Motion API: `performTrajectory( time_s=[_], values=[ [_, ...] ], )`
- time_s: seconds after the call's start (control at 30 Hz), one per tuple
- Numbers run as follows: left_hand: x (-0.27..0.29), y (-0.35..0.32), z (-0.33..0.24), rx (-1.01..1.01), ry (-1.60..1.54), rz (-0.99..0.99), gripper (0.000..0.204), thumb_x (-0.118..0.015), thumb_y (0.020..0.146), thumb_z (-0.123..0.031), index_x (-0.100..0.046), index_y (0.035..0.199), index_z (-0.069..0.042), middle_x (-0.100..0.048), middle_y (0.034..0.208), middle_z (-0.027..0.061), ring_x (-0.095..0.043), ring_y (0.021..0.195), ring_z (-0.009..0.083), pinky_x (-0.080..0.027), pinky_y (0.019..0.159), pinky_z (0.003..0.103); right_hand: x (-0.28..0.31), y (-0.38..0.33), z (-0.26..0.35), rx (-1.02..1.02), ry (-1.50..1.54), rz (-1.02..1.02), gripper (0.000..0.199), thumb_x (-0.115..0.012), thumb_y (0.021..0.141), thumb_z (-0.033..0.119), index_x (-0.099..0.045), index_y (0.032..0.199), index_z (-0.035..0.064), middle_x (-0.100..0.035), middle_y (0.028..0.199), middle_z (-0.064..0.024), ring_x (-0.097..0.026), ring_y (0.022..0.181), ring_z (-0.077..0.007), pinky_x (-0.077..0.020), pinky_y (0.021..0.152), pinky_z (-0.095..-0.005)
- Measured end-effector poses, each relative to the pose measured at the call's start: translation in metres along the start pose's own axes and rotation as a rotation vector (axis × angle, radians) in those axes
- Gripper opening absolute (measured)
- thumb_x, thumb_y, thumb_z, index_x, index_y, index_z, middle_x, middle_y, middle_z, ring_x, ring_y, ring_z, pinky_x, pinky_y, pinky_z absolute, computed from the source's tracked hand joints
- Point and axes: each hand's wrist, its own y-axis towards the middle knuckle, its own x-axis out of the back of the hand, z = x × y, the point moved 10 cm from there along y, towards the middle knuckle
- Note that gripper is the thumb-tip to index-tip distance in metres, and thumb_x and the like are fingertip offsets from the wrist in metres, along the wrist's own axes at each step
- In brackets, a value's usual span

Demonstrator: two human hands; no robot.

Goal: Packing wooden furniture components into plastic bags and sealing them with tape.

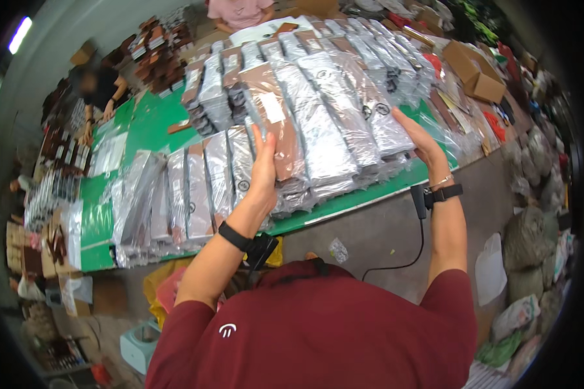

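Several long brown packages in clear plastic sleeves (313,126) lie side by side in a raised stack on a green-topped table (363,198). At the stack's left side, my left hand (263,167) rests open, fingers stretched along a brown package with a white label (272,107). My right hand (424,139) is against the right end of the same stack, index finger stretched along the outermost package; its other fingers are partly hidden. Between my two hands lie several of these packages. Another row of wrapped packages (201,185) sits left of my left hand.
More wrapped stacks (370,55) stand behind. A person in pink (237,13) is at the far side; another person (100,91) works at the left. An open cardboard box (475,71) is at the right. Sacks (529,246) line the floor, and a cable (402,264) hangs near my right wrist.
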Motion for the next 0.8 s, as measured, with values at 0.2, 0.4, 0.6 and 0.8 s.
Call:
performTrajectory(
  time_s=[0.2, 0.4, 0.6, 0.8],
  values=[
    [0.045, -0.021, -0.023, -0.039, 0.071, 0.076, 0.082, -0.049, 0.103, -0.052, -0.008, 0.163, -0.015, -0.026, 0.163, 0.0160, -0.030, 0.148, 0.0255, -0.025, 0.120, 0.044, 0.058, -0.041, 0.071, 0.489, -0.294, -0.499, 0.064, -0.049, 0.102, 0.054, -0.057, 0.138, 0.0012, -0.065, 0.130, -0.0132, -0.063, 0.116, -0.0214, -0.0444, 0.102, -0.0376],
    [0.255, -0.064, -0.128, -0.281, 0.517, -0.119, 0.072, -0.065, 0.099, -0.027, -0.029, 0.158, -0.006, -0.037, 0.159, 0.0165, -0.039, 0.145, 0.0246, -0.035, 0.113, 0.037, -0.081, -0.164, 0.116, 0.723, -0.066, 0.012, 0.049, -0.049, 0.105, 0.033, -0.056, 0.136, -0.0054, -0.066, 0.124, -0.0172, -0.064, 0.112, -0.0216, -0.0490, 0.099, -0.0354],
    [0.473, -0.122, -0.167, -0.007, 0.824, -0.437, 0.078, -0.065, 0.096, -0.044, -0.034, 0.155, -0.004, -0.042, 0.156, 0.0154, -0.040, 0.143, 0.0292, -0.032, 0.116, 0.038, -0.359, -0.137, 0.007, 0.110, -0.060, 0.781, 0.045, -0.058, 0.102, 0.024, -0.054, 0.140, -0.0001, -0.068, 0.123, -0.0136, -0.065, 0.111, -0.0201, -0.0504, 0.098, -0.0353],
    [0.472, -0.091, -0.123, 0.276, 0.906, -0.083, 0.099, -0.067, 0.088, -0.060, -0.028, 0.156, 0.002, -0.035, 0.158, 0.0209, -0.034, 0.146, 0.0306, -0.025, 0.120, 0.036, -0.523, -0.106, -0.061, 0.057, -0.056, 1.013, 0.053, -0.057, 0.103, 0.033, -0.048, 0.146, 0.0013, -0.066, 0.126, -0.0106, -0.064, 0.107, -0.0151, -0.0517, 0.092, -0.0294]
  ],
)
